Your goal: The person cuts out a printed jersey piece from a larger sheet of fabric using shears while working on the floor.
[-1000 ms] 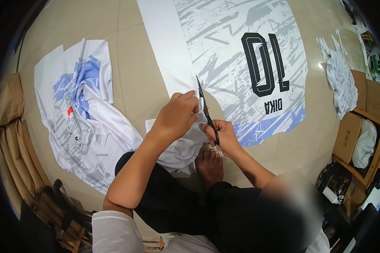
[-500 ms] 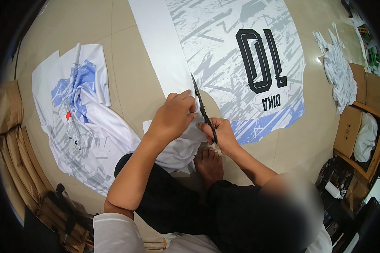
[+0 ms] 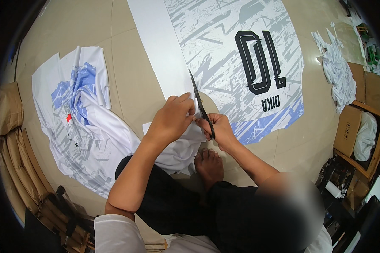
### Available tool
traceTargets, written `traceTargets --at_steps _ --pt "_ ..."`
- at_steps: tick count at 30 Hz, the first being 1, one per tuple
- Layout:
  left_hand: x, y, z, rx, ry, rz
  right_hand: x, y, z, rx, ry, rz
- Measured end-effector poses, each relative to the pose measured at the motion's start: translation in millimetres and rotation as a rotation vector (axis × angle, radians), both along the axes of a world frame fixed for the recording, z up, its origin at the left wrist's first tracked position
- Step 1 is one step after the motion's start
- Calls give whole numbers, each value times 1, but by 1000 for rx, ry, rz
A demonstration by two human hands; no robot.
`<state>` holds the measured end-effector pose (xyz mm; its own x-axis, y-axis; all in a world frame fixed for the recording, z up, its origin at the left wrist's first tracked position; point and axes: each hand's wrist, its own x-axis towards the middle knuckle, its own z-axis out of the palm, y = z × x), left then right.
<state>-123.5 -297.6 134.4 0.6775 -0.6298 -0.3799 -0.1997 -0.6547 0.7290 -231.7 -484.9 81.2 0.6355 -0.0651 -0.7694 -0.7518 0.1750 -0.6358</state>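
Note:
My right hand (image 3: 221, 131) is closed around the handles of black scissors (image 3: 204, 113). Their long blades point away from me, along the line where a plain white fabric strip (image 3: 155, 42) meets a printed jersey panel (image 3: 217, 63). The panel is white and grey with a periwinkle border, large black figures and lettering. My left hand (image 3: 172, 119) pinches the white fabric just left of the blades. Loose white cloth (image 3: 183, 149) gathers below both hands, next to my bare foot (image 3: 209, 164).
Another white, grey and periwinkle printed fabric piece (image 3: 82, 114) lies crumpled at the left. White fabric scraps (image 3: 340, 80) are heaped at the far right, near a cardboard box (image 3: 347, 128). Long brown-paper rolls (image 3: 19, 162) line the left side of the tiled floor (image 3: 128, 67).
The scissors have moved slightly forward and left along the panel's edge, their blades closing together somewhat. The panel has shifted a little; my left hand stays nearly in place.

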Motion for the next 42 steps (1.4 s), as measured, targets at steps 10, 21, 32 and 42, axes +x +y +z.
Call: traceTargets --at_steps 10,21,32,42 --pt "0 2 -4 -19 -4 8 6 0 6 0 7 -6" --pt "2 1 -3 21 12 5 13 0 0 26 6 -36" --pt "6 11 -8 -39 8 -18 31 2 5 28 -4 -36" --pt "5 11 -7 -32 3 -15 33 1 4 29 8 -32"
